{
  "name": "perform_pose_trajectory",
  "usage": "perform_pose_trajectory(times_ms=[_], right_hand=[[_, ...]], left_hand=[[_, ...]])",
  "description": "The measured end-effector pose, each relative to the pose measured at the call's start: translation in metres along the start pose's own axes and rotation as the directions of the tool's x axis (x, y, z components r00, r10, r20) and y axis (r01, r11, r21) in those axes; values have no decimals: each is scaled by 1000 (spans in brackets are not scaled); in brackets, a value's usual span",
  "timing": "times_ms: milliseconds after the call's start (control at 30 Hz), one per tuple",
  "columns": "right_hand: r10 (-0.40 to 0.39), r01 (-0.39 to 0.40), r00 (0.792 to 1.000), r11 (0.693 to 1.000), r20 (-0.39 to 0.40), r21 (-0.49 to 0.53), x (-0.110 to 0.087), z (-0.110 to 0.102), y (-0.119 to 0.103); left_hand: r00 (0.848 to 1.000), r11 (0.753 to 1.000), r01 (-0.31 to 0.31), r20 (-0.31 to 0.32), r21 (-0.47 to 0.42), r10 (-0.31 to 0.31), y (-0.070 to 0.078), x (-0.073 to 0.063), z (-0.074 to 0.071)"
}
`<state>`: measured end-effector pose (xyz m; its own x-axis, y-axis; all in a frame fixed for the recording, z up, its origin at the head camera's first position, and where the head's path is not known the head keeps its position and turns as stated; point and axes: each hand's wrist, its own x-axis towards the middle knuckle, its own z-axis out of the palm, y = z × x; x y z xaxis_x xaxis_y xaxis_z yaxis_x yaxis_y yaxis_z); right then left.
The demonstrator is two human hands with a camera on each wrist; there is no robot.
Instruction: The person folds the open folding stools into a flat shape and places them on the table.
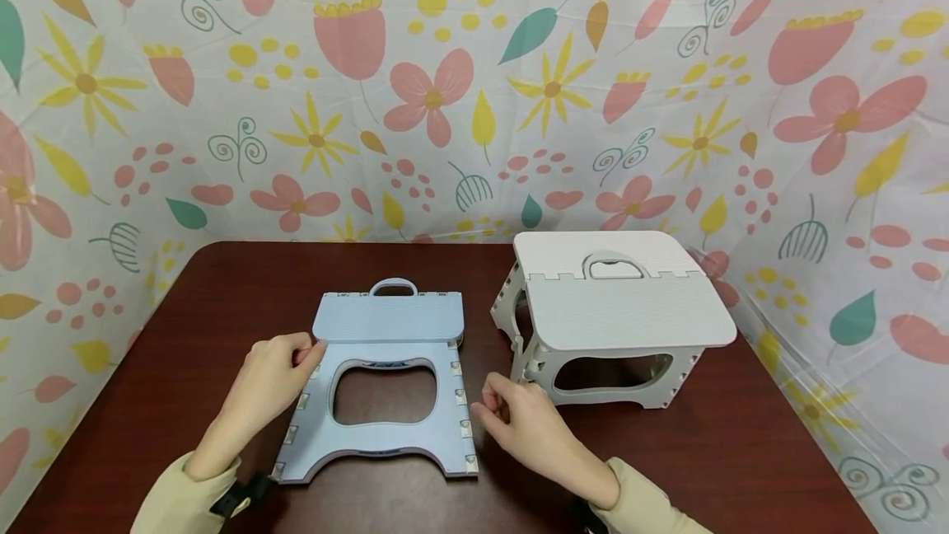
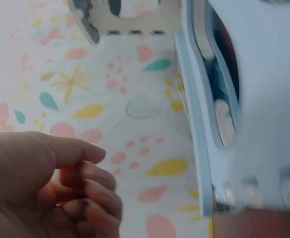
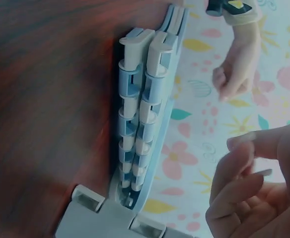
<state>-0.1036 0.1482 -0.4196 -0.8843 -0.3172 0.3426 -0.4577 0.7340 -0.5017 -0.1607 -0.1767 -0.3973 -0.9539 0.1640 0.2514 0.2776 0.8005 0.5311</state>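
A light blue folding step stool lies folded flat on the table, its carry handle pointing to the back. My left hand hovers by its left edge, fingers loosely curled around nothing. In the left wrist view, a gap shows between that hand and the blue side panel. On the other side, my right hand hangs loosely curled off the right edge, holding nothing. The right wrist view shows the hinged edge of the folded stool, with the right hand's fingers apart from it.
To the right, a white and grey folding stool stands unfolded on its legs, close behind the right hand. Both stools are on a dark brown table. A flower-patterned curtain hangs around the table's back and sides.
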Motion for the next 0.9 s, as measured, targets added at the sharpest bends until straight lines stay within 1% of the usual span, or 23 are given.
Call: perform_pose_trajectory(times_ms=[100,167,333,433,500,667,767,900], right_hand=[[-39,40,999,999,-12,13,-2,-2,4],[-50,50,999,998,2,34,-4,-4,6],[-46,39,996,996,81,79,-9,-10,10],[-42,31,990,996,135,83,-13,-14,13],[-46,30,983,996,180,89,-15,-16,15],[-64,34,952,994,299,106,-20,-23,22],[-43,4,937,994,346,112,-22,-28,26],[3,-48,916,994,401,101,-26,-35,32]], left_hand=[[998,996,-47,25,-69,49,9,5,2],[996,992,-71,47,-108,76,15,7,4],[987,978,-99,109,-181,120,25,6,10],[979,974,-117,141,-195,146,29,6,14],[972,972,-135,164,-193,167,31,7,17],[952,965,-158,227,-211,206,36,8,26],[945,960,-168,239,-222,221,40,10,30],[935,951,-202,244,-234,259,45,10,36]])
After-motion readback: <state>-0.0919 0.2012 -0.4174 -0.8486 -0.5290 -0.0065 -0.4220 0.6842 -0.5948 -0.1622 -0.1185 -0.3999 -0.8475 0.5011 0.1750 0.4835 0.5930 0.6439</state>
